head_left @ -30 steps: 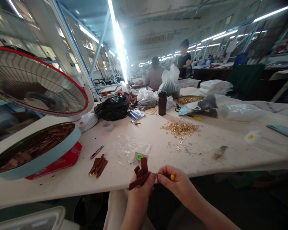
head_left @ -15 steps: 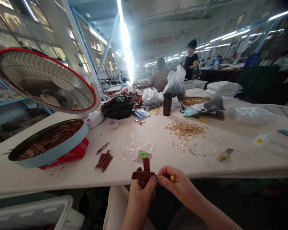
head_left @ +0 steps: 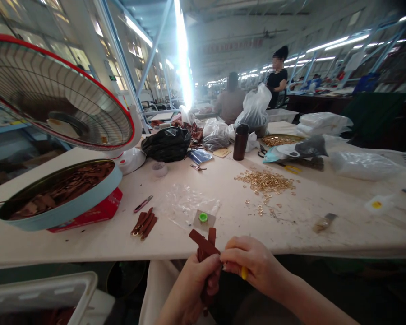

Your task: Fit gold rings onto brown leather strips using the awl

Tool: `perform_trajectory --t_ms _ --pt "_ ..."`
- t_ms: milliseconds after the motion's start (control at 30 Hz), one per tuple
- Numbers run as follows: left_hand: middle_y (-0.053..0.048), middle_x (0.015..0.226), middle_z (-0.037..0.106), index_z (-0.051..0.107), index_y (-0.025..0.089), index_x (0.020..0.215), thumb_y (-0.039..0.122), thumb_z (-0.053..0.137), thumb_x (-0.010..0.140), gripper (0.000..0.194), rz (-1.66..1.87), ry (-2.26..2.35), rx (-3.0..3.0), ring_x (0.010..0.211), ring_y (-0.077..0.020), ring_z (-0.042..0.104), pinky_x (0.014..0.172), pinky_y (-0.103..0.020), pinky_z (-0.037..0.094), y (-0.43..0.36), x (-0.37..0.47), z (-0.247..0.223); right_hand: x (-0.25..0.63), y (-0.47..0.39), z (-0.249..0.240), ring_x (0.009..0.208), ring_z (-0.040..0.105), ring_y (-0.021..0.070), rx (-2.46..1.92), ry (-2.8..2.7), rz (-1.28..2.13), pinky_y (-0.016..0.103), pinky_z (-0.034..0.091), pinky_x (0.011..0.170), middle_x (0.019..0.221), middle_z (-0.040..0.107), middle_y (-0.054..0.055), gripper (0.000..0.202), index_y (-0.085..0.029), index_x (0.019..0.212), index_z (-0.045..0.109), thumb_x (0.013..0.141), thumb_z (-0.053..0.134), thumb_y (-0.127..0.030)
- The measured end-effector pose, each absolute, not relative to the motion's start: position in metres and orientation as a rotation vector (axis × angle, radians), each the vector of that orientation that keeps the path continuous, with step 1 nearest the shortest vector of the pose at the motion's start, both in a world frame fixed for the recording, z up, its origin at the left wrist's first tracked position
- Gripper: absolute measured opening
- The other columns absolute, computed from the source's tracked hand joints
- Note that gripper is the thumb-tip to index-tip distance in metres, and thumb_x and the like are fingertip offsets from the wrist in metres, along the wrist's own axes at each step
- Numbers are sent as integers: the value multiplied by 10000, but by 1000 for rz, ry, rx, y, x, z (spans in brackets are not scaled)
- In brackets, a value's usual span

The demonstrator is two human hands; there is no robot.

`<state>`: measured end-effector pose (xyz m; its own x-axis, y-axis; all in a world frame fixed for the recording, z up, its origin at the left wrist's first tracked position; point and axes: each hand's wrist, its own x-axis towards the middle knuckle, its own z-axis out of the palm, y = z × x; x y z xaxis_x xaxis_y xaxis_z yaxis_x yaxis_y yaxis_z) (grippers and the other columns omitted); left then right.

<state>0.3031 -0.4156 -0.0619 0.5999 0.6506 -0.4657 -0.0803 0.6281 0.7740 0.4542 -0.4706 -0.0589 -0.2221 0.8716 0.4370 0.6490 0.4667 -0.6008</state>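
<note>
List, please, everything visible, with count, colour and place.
Table: one, whitish, middle
Fan: one, white-red, left
Tin: one, blue, below fan
Box: one, red, under tin
Strips: many, brown, in and beside tin
Snips: one, pinkish, beside tin
Cap: one, green, front centre
Bag: one, black, beside fan
Plastic bags: several, whitish, far side
Bottle: one, brown, far centre
Rings: many, gold, centre right
Crate: one, white, bottom left
People: at least two, black and greyish tops, background
Left hand: one, bare, bottom centre, holding strips
Right hand: one, bare, beside left, holding something yellow
</note>
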Motion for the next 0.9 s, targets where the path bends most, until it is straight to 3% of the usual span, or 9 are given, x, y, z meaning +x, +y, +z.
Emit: perform_trajectory --t_ms 133,300,433,533,767,900 --pt "104 341 352 452 182 588 418 641 616 303 594 1002 892 295 -29 238 326 -178 150 -421 311 -78 452 -457 -68 631 505 159 -1282 -1853 468 253 375 563 711 546 39 230 -185 718 540 902 421 -255" --pt "96 424 369 546 155 729 326 578 679 181 709 1060 1128 358 -54 276 370 -193 222 -423 315 -84 448 -451 -77 587 463 150 -1483 -1611 757 239 345 523 640 502 -6 151 -195 665 469 812 499 -206" --pt "28 558 521 619 127 786 199 559 666 152 748 1052 1333 504 -102 422 500 -218 346 -421 314 -79 449 -451 -84 605 490 155 -1460 -1419 934 242 372 539 672 543 -10 65 -195 781 486 796 523 -245" --pt "20 576 553 633 125 777 164 576 638 155 757 1045 1364 538 -119 453 527 -224 363 -419 316 -78 448 -452 -86 678 526 172 -1382 -1371 1004 259 406 607 749 583 14 104 -185 829 509 822 517 -288" --pt "-32 745 662 642 131 819 289 640 674 214 789 970 1110 687 -169 571 650 -257 432 -424 315 -86 437 -459 -81 639 470 153 -1265 -1150 1044 251 395 595 678 509 -4 289 -175 750 507 847 466 -444" --pt "-41 771 681 650 136 842 298 672 656 248 793 922 1070 765 -196 603 699 -267 447 -427 312 -81 437 -465 -76 662 481 160 -1251 -1209 1044 259 398 613 691 531 5 275 -174 741 510 854 473 -422"
